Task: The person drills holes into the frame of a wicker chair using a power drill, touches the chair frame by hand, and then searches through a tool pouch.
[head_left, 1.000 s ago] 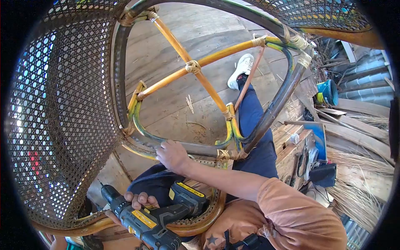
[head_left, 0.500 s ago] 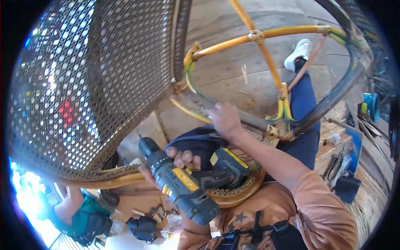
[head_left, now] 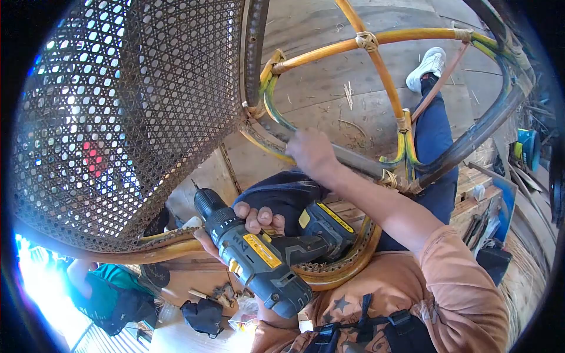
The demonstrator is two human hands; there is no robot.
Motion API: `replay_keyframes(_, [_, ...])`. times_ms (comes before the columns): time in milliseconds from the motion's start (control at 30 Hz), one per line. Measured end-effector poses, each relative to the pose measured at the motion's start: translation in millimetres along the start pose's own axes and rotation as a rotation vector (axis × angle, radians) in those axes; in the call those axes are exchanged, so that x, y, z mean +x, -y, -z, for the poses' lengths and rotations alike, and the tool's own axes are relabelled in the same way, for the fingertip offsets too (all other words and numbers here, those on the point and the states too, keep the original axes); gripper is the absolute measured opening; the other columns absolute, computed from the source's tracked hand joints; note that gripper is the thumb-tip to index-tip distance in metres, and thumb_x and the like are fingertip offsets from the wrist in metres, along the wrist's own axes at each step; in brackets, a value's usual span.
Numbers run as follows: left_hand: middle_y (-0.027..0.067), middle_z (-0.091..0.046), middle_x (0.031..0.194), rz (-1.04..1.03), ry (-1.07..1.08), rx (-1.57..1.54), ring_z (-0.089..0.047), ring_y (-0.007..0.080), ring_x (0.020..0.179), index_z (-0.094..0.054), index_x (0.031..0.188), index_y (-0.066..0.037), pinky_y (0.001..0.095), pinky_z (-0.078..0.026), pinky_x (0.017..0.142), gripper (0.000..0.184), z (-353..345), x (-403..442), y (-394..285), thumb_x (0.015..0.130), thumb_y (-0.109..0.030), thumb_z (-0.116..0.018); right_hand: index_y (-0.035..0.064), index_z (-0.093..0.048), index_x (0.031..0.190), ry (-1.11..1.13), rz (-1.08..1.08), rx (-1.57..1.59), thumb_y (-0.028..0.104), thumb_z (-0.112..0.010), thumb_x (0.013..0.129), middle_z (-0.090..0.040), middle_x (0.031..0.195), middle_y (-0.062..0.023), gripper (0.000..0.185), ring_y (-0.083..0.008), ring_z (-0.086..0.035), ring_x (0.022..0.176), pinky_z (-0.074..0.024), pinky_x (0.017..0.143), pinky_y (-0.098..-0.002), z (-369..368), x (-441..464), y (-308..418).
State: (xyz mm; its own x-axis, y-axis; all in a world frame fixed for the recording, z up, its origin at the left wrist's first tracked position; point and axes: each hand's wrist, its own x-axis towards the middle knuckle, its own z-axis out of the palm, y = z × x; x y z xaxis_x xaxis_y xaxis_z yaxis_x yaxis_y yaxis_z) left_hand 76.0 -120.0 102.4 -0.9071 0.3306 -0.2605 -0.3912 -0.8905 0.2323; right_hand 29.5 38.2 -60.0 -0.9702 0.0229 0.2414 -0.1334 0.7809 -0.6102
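My left hand (head_left: 259, 217) is wrapped round the body of a cordless drill (head_left: 250, 253), fingers over its top and thumb underneath. A thin bit in its chuck points up and left toward the woven cane panel (head_left: 182, 76). My right hand (head_left: 312, 154) is closed in a fist over the dark lower rail of a rattan chair frame (head_left: 359, 162). Whatever its fingers hold is hidden, and the hand is slightly blurred. Yellow poles of the frame meet at a bound joint (head_left: 367, 41). A curved rattan edge (head_left: 347, 276) lies across my lap, behind the drill.
My outstretched leg (head_left: 435, 129) passes under the frame on the plywood floor (head_left: 329, 88). Wood pieces and a blue-green container (head_left: 527, 147) are at the right. A person in green (head_left: 112, 294) is at lower left, near a black pouch (head_left: 203, 316).
My right hand has shifted slightly up and left along the rail. The frame sits a little higher in view. The drill stays in my left hand, almost unmoved.
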Motion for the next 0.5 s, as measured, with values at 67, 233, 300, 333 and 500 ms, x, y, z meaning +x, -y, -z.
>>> replay_keyframes(67, [0.016, -0.059, 0.09, -0.004, -0.014, 0.004, -0.049, 0.0303, 0.1, -0.044, 0.11, 0.003, 0.0443, -0.04, 0.092, 0.081, 0.9, -1.3, 0.3, 0.08, -0.072, -0.041, 0.0056, -0.061, 0.087, -0.081, -0.172, 0.119, 0.024, -0.058, 0.084, -0.056, 0.079, -0.0148, 0.019, -0.0339, -0.055, 0.076, -0.0433, 0.067, -0.042, 3.6, 15.7, -15.7])
replay_keyframes(233, [0.016, -0.059, 0.092, 0.001, 0.001, -0.012, -0.048, 0.0304, 0.101, -0.043, 0.112, 0.003, 0.0439, -0.039, 0.09, 0.081, 3.8, -1.0, -0.1, 0.08, -0.072, -0.04, 0.0083, -0.063, 0.09, 0.252, -0.287, 0.256, 0.024, -0.056, 0.083, -0.057, 0.084, -0.0139, 0.019, -0.0342, -0.055, 0.083, -0.0436, 0.07, -0.044, 37.7, 17.3, -13.5])
replay_keyframes(300, [0.014, -0.058, 0.095, 0.037, 0.076, 0.002, -0.046, 0.0279, 0.107, -0.043, 0.112, 0.001, 0.044, -0.035, 0.098, 0.073, 7.2, 1.1, -2.8, 0.083, -0.066, -0.043, 0.0098, -0.064, 0.092, 0.292, -0.118, 0.112, 0.023, -0.055, 0.083, -0.057, 0.085, -0.0108, 0.018, -0.0315, -0.055, 0.087, -0.0437, 0.068, -0.0436, 36.0, -3.9, -1.4])
replay_keyframes(333, [0.0131, -0.058, 0.097, 0.057, 0.108, 0.011, -0.045, 0.0266, 0.11, -0.044, 0.113, 0.001, 0.0441, -0.032, 0.102, 0.069, 8.9, 0.3, -3.8, 0.085, -0.063, -0.044, 0.0106, -0.065, 0.093, 0.313, -0.036, 0.043, 0.022, -0.055, 0.082, -0.057, 0.086, -0.0093, 0.019, -0.0302, -0.054, 0.088, -0.0437, 0.068, -0.0433, 33.4, -11.8, 2.2])
replay_keyframes(500, [0.0156, -0.059, 0.092, -0.013, -0.002, -0.004, -0.049, 0.0303, 0.1, -0.043, 0.113, 0.003, 0.0442, -0.039, 0.09, 0.083, 5.9, -3.5, -0.6, 0.08, -0.073, -0.038, 0.0137, -0.066, 0.096, 0.368, -0.065, -0.12, 0.018, -0.054, 0.078, -0.056, 0.087, -0.0051, 0.022, -0.0257, -0.053, 0.09, -0.0428, 0.067, -0.0415, 24.1, -15.0, 5.3])
